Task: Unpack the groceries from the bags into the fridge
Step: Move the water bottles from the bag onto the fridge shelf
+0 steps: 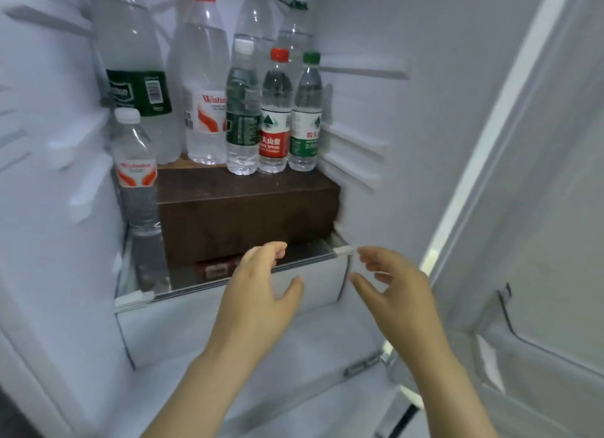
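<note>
Both hands reach into the fridge [408,143] holding nothing. The left hand [258,293] spreads loose fingers over the top front edge of the white drawer [183,326]; I cannot tell whether they touch it. The right hand [398,290] hovers open just beside the drawer's right corner. Above the drawer sits a brown box [248,215] bearing upright water bottles [274,117]; a small bottle [135,169] stands at its left.

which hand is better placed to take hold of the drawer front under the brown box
Left, probably. The left hand is at the white drawer front, fingers reaching over its top edge. The right hand hangs open off the drawer's right corner, holding nothing.
</note>
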Available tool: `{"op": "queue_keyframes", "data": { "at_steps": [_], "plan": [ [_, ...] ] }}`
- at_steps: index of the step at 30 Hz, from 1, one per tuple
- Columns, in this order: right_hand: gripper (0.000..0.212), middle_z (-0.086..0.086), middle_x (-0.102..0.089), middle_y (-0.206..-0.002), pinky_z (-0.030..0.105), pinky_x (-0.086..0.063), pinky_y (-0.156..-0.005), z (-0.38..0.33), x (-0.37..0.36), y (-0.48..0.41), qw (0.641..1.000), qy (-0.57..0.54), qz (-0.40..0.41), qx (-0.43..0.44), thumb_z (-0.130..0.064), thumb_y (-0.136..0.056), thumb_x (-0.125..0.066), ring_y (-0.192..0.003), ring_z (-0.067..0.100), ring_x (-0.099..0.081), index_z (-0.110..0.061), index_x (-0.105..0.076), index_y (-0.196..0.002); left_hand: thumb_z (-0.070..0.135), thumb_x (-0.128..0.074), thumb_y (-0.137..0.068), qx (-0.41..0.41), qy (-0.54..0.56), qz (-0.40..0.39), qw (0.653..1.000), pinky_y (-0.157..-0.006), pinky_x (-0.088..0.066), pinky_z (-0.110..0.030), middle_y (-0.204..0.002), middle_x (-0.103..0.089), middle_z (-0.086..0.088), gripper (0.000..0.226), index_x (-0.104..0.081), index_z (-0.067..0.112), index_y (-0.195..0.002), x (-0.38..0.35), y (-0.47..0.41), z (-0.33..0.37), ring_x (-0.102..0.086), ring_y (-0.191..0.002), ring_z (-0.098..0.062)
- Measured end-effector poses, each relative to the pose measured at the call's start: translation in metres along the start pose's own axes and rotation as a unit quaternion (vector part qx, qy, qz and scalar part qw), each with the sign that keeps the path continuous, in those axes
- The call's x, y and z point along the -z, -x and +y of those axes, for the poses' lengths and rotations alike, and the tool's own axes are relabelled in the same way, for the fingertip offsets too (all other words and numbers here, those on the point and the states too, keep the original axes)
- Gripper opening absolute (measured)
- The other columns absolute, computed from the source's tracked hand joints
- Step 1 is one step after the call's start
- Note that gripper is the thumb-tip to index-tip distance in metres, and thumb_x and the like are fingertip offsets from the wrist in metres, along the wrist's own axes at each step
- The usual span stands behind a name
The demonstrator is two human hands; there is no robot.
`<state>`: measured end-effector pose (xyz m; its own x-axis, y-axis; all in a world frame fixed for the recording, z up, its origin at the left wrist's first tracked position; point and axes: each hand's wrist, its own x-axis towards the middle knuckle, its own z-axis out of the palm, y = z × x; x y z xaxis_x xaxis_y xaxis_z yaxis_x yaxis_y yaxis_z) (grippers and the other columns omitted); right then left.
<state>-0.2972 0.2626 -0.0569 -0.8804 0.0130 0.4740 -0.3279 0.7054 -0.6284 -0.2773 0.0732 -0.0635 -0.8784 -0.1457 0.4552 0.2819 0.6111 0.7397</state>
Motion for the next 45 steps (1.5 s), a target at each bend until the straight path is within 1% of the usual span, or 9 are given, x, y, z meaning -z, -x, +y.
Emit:
{"op": "queue_keyframes", "data": {
  "at_steps": [3, 8, 18, 23, 26, 29, 33, 38, 45],
  "plan": [
    [0.036, -0.011, -0.060, -0.112, 0.025, -0.049, -0.091, 0.026, 0.008, 0.042, 0.999, 0.002, -0.011, -0.054, -0.024, -0.087, -0.069, -0.100, 0.005, -0.057, -0.025, -0.061, -0.122, 0.022, -0.065, -0.084, 0.000, 0.004, -0.053, 0.999, -0.091, -0.035, -0.014, -0.121, -0.051, 0.012, 0.046, -0.052, 0.023, -0.128, -0.026, 0.024, 0.005, -0.051, -0.113, -0.005],
    [0.034, -0.018, -0.058, -0.111, 0.012, -0.044, -0.087, 0.059, 0.024, 0.109, 0.991, -0.001, -0.040, -0.131, -0.025, -0.088, -0.067, -0.100, -0.004, -0.055, -0.030, -0.060, -0.121, 0.026, -0.065, -0.085, 0.011, 0.012, -0.136, 0.991, -0.096, -0.037, -0.019, -0.121, -0.051, 0.011, 0.044, -0.051, 0.023, -0.128, -0.061, 0.064, 0.015, -0.051, -0.112, -0.006],
    [0.036, -0.017, -0.061, -0.109, 0.026, -0.050, -0.091, 0.120, 0.093, 0.218, 0.966, 0.045, -0.032, -0.251, -0.028, -0.085, -0.069, -0.102, 0.003, -0.058, -0.027, -0.063, -0.120, 0.027, -0.063, -0.086, 0.024, 0.013, -0.294, 0.956, -0.097, -0.042, -0.022, -0.120, -0.050, 0.016, 0.043, -0.050, 0.027, -0.128, -0.127, 0.161, 0.049, -0.051, -0.110, -0.002],
    [0.036, -0.014, -0.061, -0.110, 0.029, -0.049, -0.092, 0.136, 0.135, 0.266, 0.950, 0.077, 0.011, -0.304, -0.026, -0.086, -0.068, -0.101, 0.004, -0.058, -0.025, -0.062, -0.121, 0.025, -0.064, -0.085, -0.013, 0.025, -0.371, 0.928, -0.087, -0.040, -0.012, -0.115, -0.053, 0.014, 0.038, -0.054, 0.027, -0.122, -0.160, 0.198, 0.077, -0.054, -0.105, -0.003],
    [0.035, -0.014, -0.061, -0.109, 0.029, -0.049, -0.092, 0.140, 0.160, 0.295, 0.932, 0.094, 0.051, -0.347, -0.026, -0.086, -0.067, -0.101, 0.003, -0.058, -0.025, -0.062, -0.121, 0.028, -0.062, -0.087, -0.046, 0.042, -0.424, 0.903, -0.077, -0.035, 0.000, -0.116, -0.051, 0.018, 0.037, -0.052, 0.031, -0.122, -0.179, 0.213, 0.099, -0.052, -0.105, 0.003],
    [0.036, -0.016, -0.060, -0.110, 0.028, -0.049, -0.092, 0.142, 0.184, 0.318, 0.910, 0.119, 0.091, -0.386, -0.029, -0.086, -0.067, -0.101, 0.002, -0.057, -0.027, -0.061, -0.122, 0.031, -0.061, -0.088, -0.076, 0.063, -0.464, 0.880, -0.081, -0.037, -0.003, -0.120, -0.049, 0.020, 0.039, -0.050, 0.033, -0.124, -0.199, 0.223, 0.121, -0.049, -0.105, 0.006],
    [0.039, -0.016, -0.060, -0.112, 0.027, -0.050, -0.093, 0.135, 0.210, 0.345, 0.870, 0.155, 0.166, -0.438, -0.033, -0.087, -0.067, -0.102, 0.001, -0.056, -0.029, -0.058, -0.125, 0.031, -0.061, -0.088, -0.150, 0.092, -0.523, 0.834, -0.093, -0.040, -0.016, -0.122, -0.050, 0.018, 0.040, -0.050, 0.031, -0.126, -0.228, 0.233, 0.155, -0.049, -0.107, 0.005],
    [0.039, -0.013, -0.061, -0.115, 0.029, -0.051, -0.094, 0.108, 0.226, 0.374, 0.796, 0.188, 0.260, -0.513, -0.031, -0.087, -0.067, -0.103, 0.002, -0.057, -0.027, -0.059, -0.125, 0.032, -0.061, -0.087, -0.239, 0.131, -0.594, 0.757, -0.093, -0.039, -0.015, -0.121, -0.051, 0.017, 0.041, -0.051, 0.030, -0.127, -0.253, 0.245, 0.192, -0.050, -0.107, 0.004],
    [0.037, -0.014, -0.062, -0.110, 0.018, -0.047, -0.089, 0.055, 0.222, 0.424, 0.672, 0.234, 0.387, -0.586, -0.029, -0.085, -0.070, -0.100, 0.001, -0.058, -0.026, -0.063, -0.122, 0.032, -0.062, -0.088, -0.332, 0.196, -0.677, 0.627, -0.092, -0.043, -0.017, -0.121, -0.053, 0.014, 0.041, -0.051, 0.028, -0.128, -0.254, 0.282, 0.235, -0.051, -0.109, -0.001]
  ]
}}
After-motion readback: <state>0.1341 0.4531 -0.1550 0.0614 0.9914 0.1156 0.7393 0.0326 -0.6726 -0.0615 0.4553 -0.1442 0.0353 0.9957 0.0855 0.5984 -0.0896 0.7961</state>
